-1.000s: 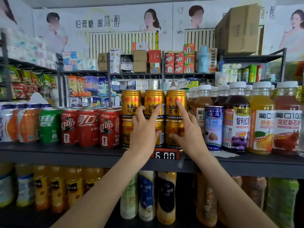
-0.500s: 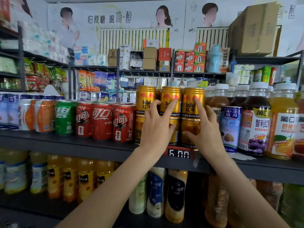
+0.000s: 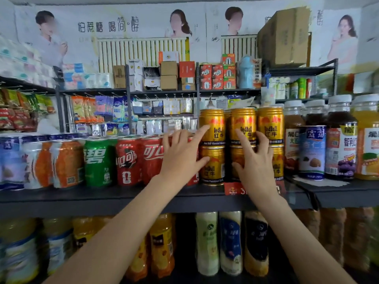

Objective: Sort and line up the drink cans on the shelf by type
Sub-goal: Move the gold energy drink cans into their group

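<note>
My left hand point(image 3: 180, 154) hides most of the rightmost red can point(image 3: 193, 177), leaving only a strip of it visible below my thumb. My right hand point(image 3: 253, 158) covers the lower middle gold can point(image 3: 238, 160) and part of the red price tag point(image 3: 233, 188) on the shelf point(image 3: 102, 196) edge, so the price cannot be read. The shelf runs off the frame at both sides, and the blue-white cans point(image 3: 10, 160) at far left are blurred and cut off. Both forearms rise from the bottom edge toward the gold cans point(image 3: 242, 144), which stand in 2 tiers of 3 at centre-right of the shelf. My left hand is spread, fingers straight: the index tip touches the upper left gold can point(image 3: 213, 126) and the thumb tip touches the lower left gold can point(image 3: 213, 165); it grips nothing. My right hand is also spread, fingers loosely bent, resting against the upper middle gold can point(image 3: 243, 128) and the can beneath it; whether the fingers wrap either can, I cannot tell. Left of the gold cans stand the red cans point(image 3: 139, 160), then 1 green can point(image 3: 98, 160), then orange-white cans point(image 3: 61, 162). A blue can point(image 3: 311, 152) and juice bottles point(image 3: 341, 138) stand to the right.
</note>
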The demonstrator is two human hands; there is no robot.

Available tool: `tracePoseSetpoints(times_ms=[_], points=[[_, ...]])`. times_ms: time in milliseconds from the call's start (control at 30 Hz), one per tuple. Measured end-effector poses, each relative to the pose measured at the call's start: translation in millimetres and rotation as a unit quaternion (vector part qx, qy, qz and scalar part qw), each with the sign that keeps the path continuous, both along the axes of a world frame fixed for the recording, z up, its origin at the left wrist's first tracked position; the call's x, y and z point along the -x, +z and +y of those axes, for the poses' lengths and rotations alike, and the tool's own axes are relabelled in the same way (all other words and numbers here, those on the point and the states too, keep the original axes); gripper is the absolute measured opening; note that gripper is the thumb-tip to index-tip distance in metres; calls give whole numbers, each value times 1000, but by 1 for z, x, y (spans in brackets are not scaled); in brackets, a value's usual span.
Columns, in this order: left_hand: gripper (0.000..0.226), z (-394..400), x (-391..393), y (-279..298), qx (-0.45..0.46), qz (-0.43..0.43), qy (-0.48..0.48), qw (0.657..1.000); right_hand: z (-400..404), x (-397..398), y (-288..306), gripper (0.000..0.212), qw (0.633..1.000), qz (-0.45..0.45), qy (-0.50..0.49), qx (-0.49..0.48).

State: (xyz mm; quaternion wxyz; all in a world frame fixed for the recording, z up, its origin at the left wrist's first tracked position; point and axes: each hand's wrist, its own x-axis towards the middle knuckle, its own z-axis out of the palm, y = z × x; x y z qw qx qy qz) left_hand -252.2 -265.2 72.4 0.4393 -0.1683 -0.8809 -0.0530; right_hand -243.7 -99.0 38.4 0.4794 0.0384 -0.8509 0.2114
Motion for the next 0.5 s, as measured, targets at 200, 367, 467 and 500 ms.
tracePoseSetpoints(times_ms=[200,367,467,500], points=[[76,-3,12,-1,2,45,-40,998,-11,-4,1,78,1000,-13,-19,17],[73,-9,17,-3,4,65,-61,996,-20,-14,4,56,994,88,-9,60],[72,-12,19,-5,14,77,-62,995,-39,-12,10,46,994,92,22,54],[72,-13,20,-5,19,78,-63,995,-45,-9,13,47,995,74,28,65]])
